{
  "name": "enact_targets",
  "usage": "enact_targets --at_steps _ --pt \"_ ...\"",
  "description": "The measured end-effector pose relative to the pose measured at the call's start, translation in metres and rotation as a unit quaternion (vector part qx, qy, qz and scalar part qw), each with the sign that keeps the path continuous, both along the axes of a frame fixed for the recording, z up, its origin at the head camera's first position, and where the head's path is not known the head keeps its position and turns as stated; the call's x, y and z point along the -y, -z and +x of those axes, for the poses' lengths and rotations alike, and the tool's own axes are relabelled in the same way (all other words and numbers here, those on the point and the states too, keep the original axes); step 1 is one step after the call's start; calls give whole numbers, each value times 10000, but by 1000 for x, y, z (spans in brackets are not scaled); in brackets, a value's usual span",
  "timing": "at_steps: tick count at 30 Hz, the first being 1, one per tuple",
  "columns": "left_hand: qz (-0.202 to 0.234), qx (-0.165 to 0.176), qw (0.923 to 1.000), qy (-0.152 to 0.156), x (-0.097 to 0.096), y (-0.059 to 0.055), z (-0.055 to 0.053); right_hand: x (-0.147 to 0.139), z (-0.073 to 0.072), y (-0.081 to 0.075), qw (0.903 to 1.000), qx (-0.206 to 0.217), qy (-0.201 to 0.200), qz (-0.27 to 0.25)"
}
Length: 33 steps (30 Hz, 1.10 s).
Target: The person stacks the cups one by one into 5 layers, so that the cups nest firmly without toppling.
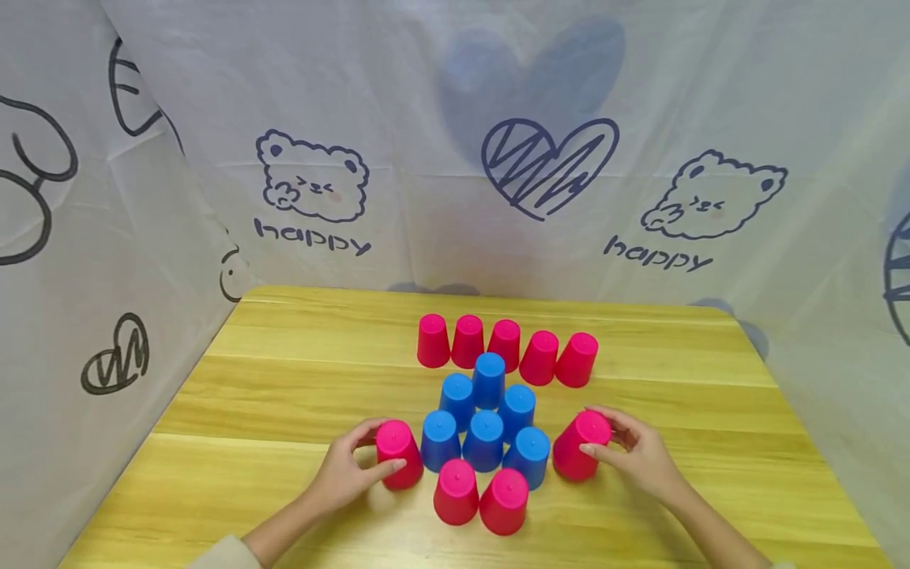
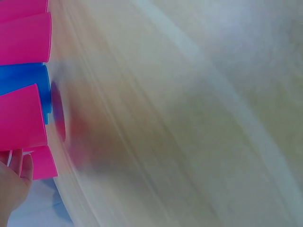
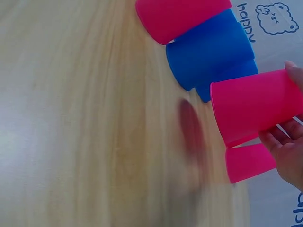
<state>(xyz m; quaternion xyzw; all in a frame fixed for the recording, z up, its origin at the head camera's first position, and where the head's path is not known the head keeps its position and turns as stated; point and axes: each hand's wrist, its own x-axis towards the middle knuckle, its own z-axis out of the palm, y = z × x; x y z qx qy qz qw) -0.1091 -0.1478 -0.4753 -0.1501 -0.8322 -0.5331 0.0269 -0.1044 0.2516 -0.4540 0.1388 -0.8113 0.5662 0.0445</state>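
My left hand (image 1: 344,470) grips a pink cup (image 1: 400,458), thumb on the near side, just left of the blue cups. On the other side, my right hand (image 1: 645,458) holds another pink cup (image 1: 577,452), which tilts a little. The right wrist view has that pink cup (image 3: 258,106) a small gap above its reflection in the table. Between the hands, several upside-down blue cups (image 1: 486,442) stand in a triangle with its tip at the back. Two pink cups, one at left (image 1: 456,496) and one at right (image 1: 504,506), stand upside down in front of them.
Behind the triangle, several upside-down pink cups (image 1: 467,344) form a row. The wooden table (image 1: 284,356) has its far edge near a white cloth (image 1: 419,197) with bear and heart drawings. Cloth also hangs at both sides.
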Motion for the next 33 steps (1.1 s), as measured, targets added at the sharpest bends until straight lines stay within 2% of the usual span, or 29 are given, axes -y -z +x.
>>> enact_targets --at_steps 10,18,33 --pt "-51 20 9995 -326 2 -8 -12 1 -9 -14 9994 -75 337 -59" --pt "-21 -36 9994 -346 1 -14 -22 2 -19 -24 9978 -42 662 35" --pt "-13 -390 9977 -553 1 -28 -44 -2 -52 -38 9934 6 1146 -15"
